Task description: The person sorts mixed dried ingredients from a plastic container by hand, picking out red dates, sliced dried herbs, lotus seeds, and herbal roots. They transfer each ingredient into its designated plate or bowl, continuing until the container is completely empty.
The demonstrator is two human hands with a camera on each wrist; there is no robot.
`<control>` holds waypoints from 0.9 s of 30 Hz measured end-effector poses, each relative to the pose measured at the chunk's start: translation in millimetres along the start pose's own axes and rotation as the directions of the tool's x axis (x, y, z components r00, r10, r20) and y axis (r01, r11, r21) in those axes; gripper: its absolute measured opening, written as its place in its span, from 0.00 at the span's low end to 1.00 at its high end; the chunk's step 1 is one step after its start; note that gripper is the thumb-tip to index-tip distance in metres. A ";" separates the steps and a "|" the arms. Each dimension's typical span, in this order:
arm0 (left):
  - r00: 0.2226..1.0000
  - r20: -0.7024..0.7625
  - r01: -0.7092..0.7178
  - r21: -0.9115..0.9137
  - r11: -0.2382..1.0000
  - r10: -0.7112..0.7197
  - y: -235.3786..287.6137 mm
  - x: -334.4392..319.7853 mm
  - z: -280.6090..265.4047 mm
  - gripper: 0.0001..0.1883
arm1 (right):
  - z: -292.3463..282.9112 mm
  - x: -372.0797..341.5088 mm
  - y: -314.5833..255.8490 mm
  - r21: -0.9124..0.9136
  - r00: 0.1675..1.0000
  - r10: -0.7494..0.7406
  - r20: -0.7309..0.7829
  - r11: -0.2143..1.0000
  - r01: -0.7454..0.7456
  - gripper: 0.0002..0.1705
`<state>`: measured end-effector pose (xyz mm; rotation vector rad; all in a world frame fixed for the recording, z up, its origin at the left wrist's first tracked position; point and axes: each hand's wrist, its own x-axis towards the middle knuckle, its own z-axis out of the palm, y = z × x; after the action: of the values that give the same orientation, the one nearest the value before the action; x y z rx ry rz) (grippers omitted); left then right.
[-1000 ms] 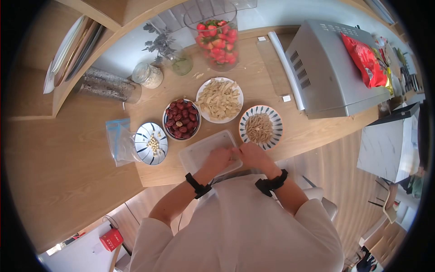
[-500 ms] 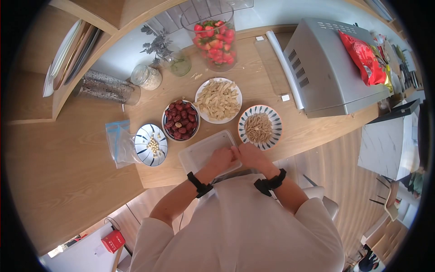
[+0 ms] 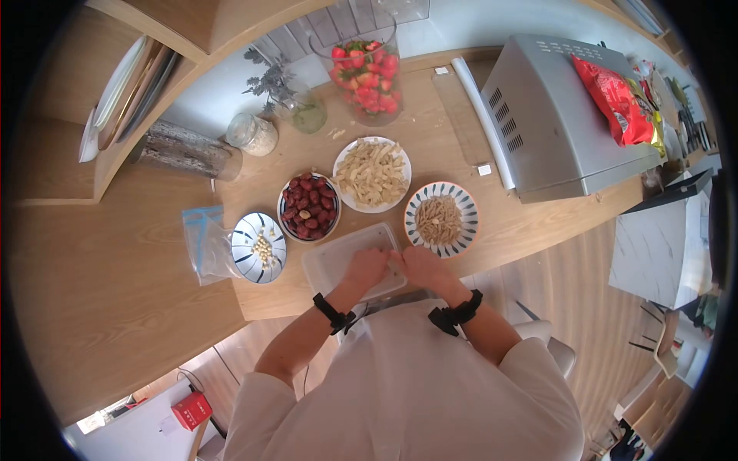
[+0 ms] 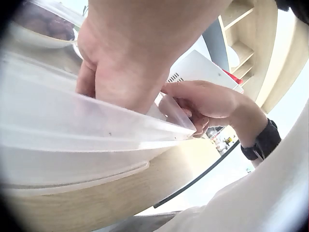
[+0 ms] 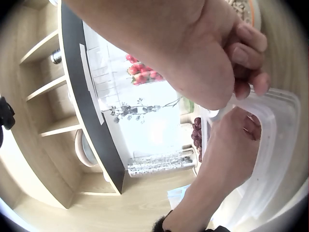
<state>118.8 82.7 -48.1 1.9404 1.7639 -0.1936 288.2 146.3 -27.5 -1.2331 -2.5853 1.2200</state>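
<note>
A clear plastic container (image 3: 327,265) stands near the table's front edge. Into it reaches my left hand (image 3: 365,270), its fingers bent and partly hidden behind the wall in the left wrist view. Beside it, at the container's right corner, is my right hand (image 3: 427,269); in the right wrist view its fingers (image 5: 248,55) curl close over the rim. The two hands meet at the fingertips in the head view. I cannot tell what, if anything, lies between them. Closest to the right hand is a patterned bowl (image 3: 468,217) of pale brown strips.
Behind the container are a bowl of red dates (image 3: 309,207) and a white plate (image 3: 409,170) of pale slices. To the left are a striped bowl (image 3: 244,247) of small pale seeds and a zip bag (image 3: 201,242). Farther back stand a strawberry vase (image 3: 367,81) and a microwave (image 3: 561,115).
Both hands stay together over the container's right side, with only slight finger movement. The bowls and plate keep their places; the head view shifts slightly.
</note>
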 end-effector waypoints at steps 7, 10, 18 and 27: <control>0.996 -0.082 0.026 -0.116 0.993 -0.036 -12.5 -2.5 -9.1 0.09 | -1.2 -1.2 1.4 0.037 1.000 -0.010 0.004 0.999 0.010 0.34; 0.996 -0.073 0.035 -0.192 0.981 -0.050 -18.4 -7.5 -19.6 0.07 | -1.3 -2.8 0.6 0.052 0.999 0.031 0.007 0.998 -0.031 0.35; 0.993 -0.086 0.063 -0.187 0.980 -0.080 -10.3 -7.4 -24.4 0.08 | -7.7 -12.4 15.8 0.122 0.997 0.081 -0.017 0.989 -0.079 0.31; 0.990 0.067 0.133 -0.083 0.988 -0.127 2.2 -15.6 -39.5 0.28 | -12.5 -16.9 22.2 0.171 0.997 0.074 -0.011 0.983 -0.072 0.28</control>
<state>109.6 86.6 -6.8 1.7421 1.8289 -0.2156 318.4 151.4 -28.7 -1.3075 -2.3848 1.4030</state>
